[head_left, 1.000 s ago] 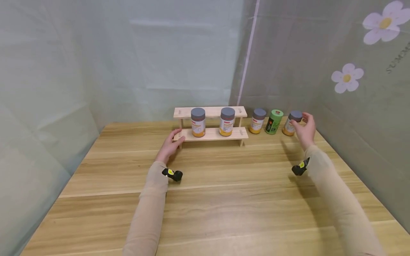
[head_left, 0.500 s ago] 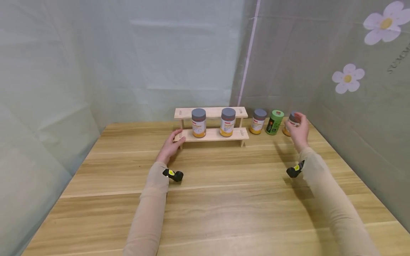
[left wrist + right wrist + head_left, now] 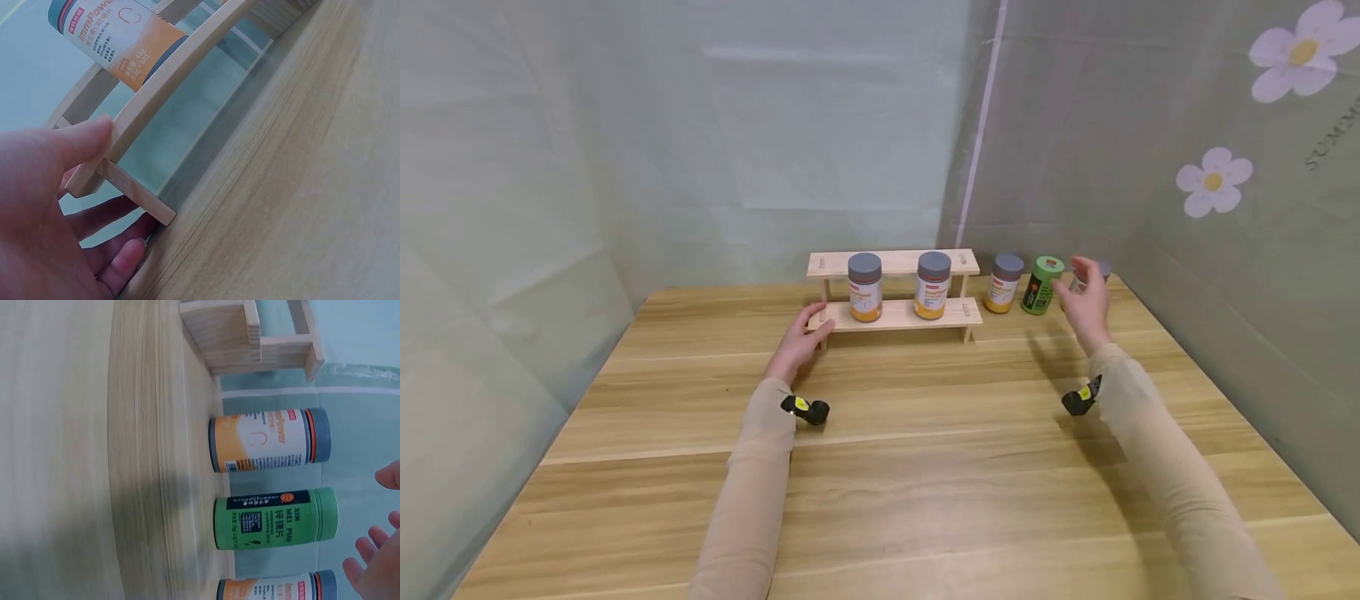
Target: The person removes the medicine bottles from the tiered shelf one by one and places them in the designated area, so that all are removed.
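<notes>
— Clamped on anything, either hand?

— Left hand (image 3: 796, 345), yes. It grips the left end of the lower shelf (image 3: 150, 103) of the wooden rack (image 3: 898, 315), thumb laid against the shelf, the other fingers below and behind, near a leg of it.

— And the right hand (image 3: 1086, 307)?

— Holding nothing that I can see. Thumb and fingers stand apart, and the right wrist view shows them clear of the lids.

— Now take me outward from the person.

— Two beige sleeves (image 3: 748, 492), each with a black wrist camera (image 3: 808, 410), reach over a wood-grained tabletop (image 3: 925, 467).

— Then the rack?

— Toward the back, with two grey-lidded jars (image 3: 865, 289) upright on its lower shelf, well apart from each other.

— What about its right side?

— Three stand upright in a row on the tabletop: an orange-and-white jar (image 3: 1002, 285) nearest the rack, a green jar (image 3: 1041, 287) in the middle, and an outermost jar (image 3: 272, 589), which the right hand partly hides in the head view.

— Behind all that?

— Upper shelf (image 3: 891, 262) of the rack, then pale cloth (image 3: 820, 142), with white flowers (image 3: 1213, 182) printed on the right side.
</notes>
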`<state>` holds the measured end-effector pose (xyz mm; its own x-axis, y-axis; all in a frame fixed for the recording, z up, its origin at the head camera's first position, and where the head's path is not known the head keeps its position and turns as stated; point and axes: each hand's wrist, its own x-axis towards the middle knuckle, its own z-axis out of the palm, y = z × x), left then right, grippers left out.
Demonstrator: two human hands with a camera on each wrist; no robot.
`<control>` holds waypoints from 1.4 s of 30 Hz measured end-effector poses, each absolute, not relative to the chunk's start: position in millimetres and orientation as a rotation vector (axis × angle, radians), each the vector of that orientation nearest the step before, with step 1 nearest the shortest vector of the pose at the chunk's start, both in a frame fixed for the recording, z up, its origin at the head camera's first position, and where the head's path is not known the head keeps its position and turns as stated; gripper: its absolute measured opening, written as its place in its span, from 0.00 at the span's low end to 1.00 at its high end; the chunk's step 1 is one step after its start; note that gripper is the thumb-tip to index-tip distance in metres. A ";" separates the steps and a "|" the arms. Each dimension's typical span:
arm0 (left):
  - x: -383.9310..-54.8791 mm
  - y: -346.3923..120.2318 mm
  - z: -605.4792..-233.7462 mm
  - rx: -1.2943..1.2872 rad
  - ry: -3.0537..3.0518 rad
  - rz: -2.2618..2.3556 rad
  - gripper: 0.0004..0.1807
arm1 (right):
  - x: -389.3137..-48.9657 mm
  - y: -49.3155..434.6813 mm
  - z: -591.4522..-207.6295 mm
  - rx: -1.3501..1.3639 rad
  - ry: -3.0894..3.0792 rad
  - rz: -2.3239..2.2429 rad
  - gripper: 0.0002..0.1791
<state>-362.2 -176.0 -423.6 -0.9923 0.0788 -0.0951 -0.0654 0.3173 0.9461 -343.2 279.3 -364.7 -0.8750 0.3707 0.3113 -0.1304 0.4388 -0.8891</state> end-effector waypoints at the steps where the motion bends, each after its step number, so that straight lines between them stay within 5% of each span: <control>1: -362.3 -175.9 -423.9 0.006 2.442 1.769 0.31 | -343.6 278.4 -365.2 -0.191 -2.230 1.434 0.31; 42: -362.9 -175.8 -423.6 0.018 2.433 1.789 0.32 | -341.9 227.9 -359.2 0.232 -2.397 1.248 0.28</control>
